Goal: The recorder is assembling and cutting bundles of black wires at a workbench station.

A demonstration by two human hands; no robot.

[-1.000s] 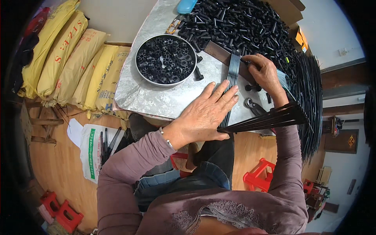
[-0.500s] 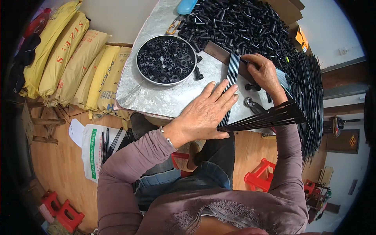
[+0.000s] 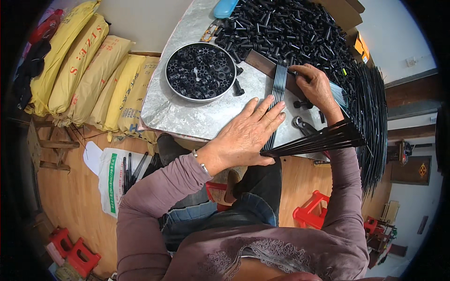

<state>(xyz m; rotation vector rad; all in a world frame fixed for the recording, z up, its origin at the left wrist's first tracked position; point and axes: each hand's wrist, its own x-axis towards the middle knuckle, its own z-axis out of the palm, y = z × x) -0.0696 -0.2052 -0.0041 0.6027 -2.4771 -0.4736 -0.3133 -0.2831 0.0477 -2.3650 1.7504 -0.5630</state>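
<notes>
My left hand (image 3: 246, 131) lies flat, fingers stretched, over a row of thin black rods (image 3: 280, 80) on the table (image 3: 187, 117). The rods run side by side, their far ends resting across a brown bar (image 3: 260, 62). My right hand (image 3: 315, 84) is closed, thumb and fingertips pinched at the right side of the rods' far ends; what they hold is hidden. Another bundle of black rods (image 3: 318, 142) fans out from beside my left thumb toward my right forearm. Dark-handled pliers (image 3: 304, 126) lie on the table under my right wrist.
A round metal bowl (image 3: 201, 99) of small black toothed parts stands left of the rods. Black tubular parts (image 3: 281, 30) are heaped at the back. Long black rods (image 3: 370, 112) hang over the right edge. Yellow sacks (image 3: 77, 65) line the left; a red stool (image 3: 311, 210) is below.
Both hands keep almost the same place on the rods. The view has shifted very slightly.
</notes>
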